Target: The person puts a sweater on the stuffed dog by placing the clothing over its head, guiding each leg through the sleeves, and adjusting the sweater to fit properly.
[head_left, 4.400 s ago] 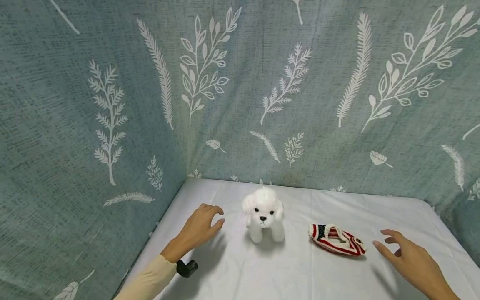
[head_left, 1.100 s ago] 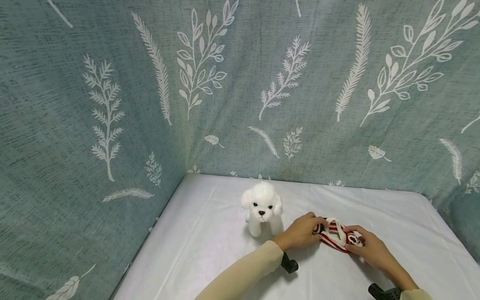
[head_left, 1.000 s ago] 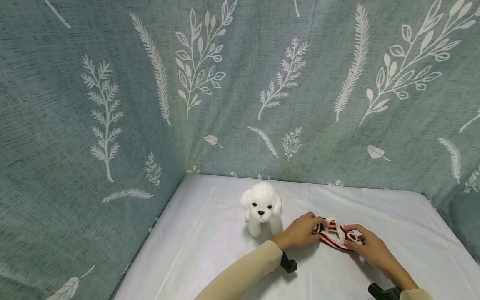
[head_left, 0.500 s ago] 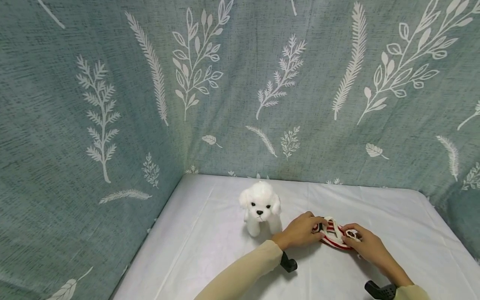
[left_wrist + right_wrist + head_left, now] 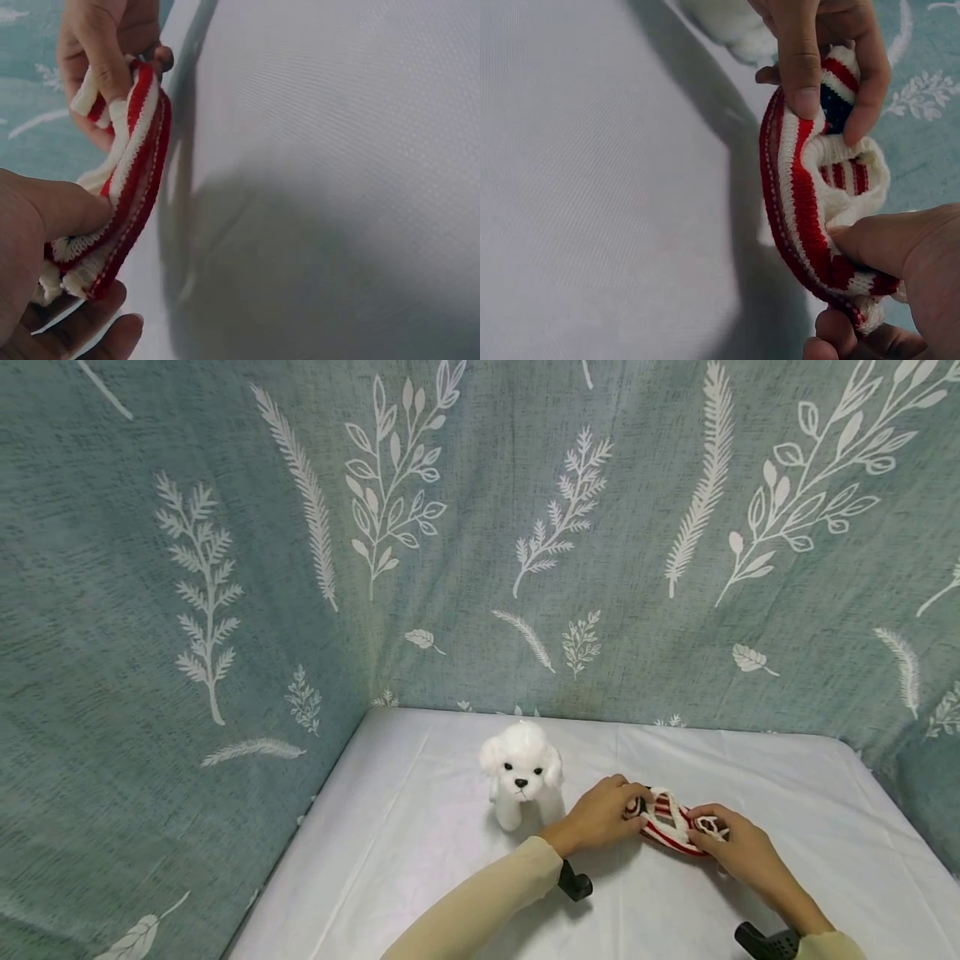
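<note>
Red and off-white stripes ran along the small knitted garment (image 5: 666,833), which was held to the right of the plush dog (image 5: 522,768), roughly level with its feet and a little apart from it. Both hands gripped the knit, one at either end. The left hand (image 5: 603,810) pinched the end nearer the dog, its thumb (image 5: 805,97) laid over the stripes and a finger along the dark blue patch (image 5: 836,109). The right hand (image 5: 742,852) held the end farther from the dog, thumb on top and fingertips under the edge. Between them an off-white band (image 5: 877,172) framed an opening, with more stripes showing inside. Whether the underside touched the table could not be told. White all over but for its dark eyes and black nose, the dog stood upright on the pale-covered table (image 5: 420,860), facing the wearer. A beige sleeve (image 5: 480,902) reached in from the near side of the dog, a black device (image 5: 576,883) jutting beneath the left wrist; a second black device (image 5: 768,942) sat under the right wrist, well to the dog's right. Behind the dog and off to its left hung a grey-green curtain (image 5: 465,543) printed with white leaves.
</note>
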A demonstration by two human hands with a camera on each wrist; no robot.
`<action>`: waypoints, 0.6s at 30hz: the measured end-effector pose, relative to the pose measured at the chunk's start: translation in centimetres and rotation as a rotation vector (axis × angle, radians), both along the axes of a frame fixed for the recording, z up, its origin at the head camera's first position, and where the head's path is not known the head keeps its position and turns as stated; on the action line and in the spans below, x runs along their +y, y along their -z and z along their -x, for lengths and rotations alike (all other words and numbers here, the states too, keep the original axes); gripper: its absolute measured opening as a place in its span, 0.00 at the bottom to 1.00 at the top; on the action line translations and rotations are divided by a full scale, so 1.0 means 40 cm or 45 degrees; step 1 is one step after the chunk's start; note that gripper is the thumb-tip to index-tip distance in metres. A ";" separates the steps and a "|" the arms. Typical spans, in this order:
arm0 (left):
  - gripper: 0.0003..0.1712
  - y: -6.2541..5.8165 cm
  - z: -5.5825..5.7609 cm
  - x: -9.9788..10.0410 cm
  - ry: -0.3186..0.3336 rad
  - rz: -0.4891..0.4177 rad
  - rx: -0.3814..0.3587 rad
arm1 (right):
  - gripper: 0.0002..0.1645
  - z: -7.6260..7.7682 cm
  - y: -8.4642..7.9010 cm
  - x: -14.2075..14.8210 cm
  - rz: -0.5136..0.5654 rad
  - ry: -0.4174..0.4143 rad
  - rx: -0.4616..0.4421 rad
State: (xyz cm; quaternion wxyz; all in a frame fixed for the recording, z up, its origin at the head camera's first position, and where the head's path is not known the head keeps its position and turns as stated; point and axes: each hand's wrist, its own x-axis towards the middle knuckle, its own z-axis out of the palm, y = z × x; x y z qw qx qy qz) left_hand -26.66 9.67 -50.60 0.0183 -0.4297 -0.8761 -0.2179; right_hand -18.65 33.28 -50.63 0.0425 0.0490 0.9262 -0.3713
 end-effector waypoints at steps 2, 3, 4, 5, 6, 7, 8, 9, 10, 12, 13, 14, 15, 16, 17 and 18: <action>0.18 -0.014 -0.004 -0.002 -0.003 -0.007 0.039 | 0.30 -0.003 -0.010 0.001 -0.035 -0.020 0.040; 0.18 -0.022 -0.006 -0.003 -0.004 -0.010 0.058 | 0.30 -0.005 -0.016 0.001 -0.048 -0.028 0.061; 0.18 -0.030 -0.009 -0.003 -0.004 -0.012 0.078 | 0.30 -0.008 -0.020 0.000 -0.045 -0.033 0.077; 0.18 -0.039 -0.012 -0.004 -0.006 -0.017 0.099 | 0.30 -0.011 -0.025 0.000 -0.042 -0.037 0.095; 0.17 -0.048 -0.015 -0.005 -0.010 -0.020 0.120 | 0.31 -0.014 -0.030 -0.002 -0.036 -0.040 0.114; 0.17 -0.057 -0.018 -0.006 -0.012 -0.024 0.142 | 0.31 -0.016 -0.036 -0.003 -0.033 -0.039 0.130; 0.17 -0.068 -0.021 -0.007 -0.013 -0.032 0.167 | 0.31 -0.018 -0.042 -0.005 -0.024 -0.040 0.146; 0.17 -0.078 -0.023 -0.009 -0.012 -0.039 0.191 | 0.31 -0.020 -0.049 -0.007 -0.016 -0.038 0.161; 0.16 -0.088 -0.025 -0.011 -0.010 -0.049 0.218 | 0.31 -0.022 -0.057 -0.010 -0.013 -0.039 0.179; 0.16 -0.110 -0.028 -0.016 -0.006 -0.070 0.269 | 0.30 -0.025 -0.075 -0.016 -0.010 -0.035 0.209; 0.16 -0.121 -0.029 -0.019 0.000 -0.082 0.292 | 0.30 -0.026 -0.085 -0.020 -0.008 -0.035 0.223; 0.15 -0.132 -0.029 -0.023 0.006 -0.094 0.311 | 0.30 -0.027 -0.096 -0.024 0.001 -0.038 0.236; 0.15 -0.143 -0.031 -0.027 0.009 -0.106 0.328 | 0.30 -0.029 -0.107 -0.027 0.003 -0.037 0.247; 0.15 -0.154 -0.032 -0.031 0.011 -0.114 0.344 | 0.30 -0.030 -0.118 -0.031 0.005 -0.038 0.257; 0.15 -0.165 -0.033 -0.035 0.009 -0.124 0.358 | 0.30 -0.031 -0.128 -0.035 0.005 -0.038 0.271; 0.15 -0.176 -0.035 -0.040 0.005 -0.135 0.369 | 0.30 -0.031 -0.138 -0.039 0.004 -0.039 0.286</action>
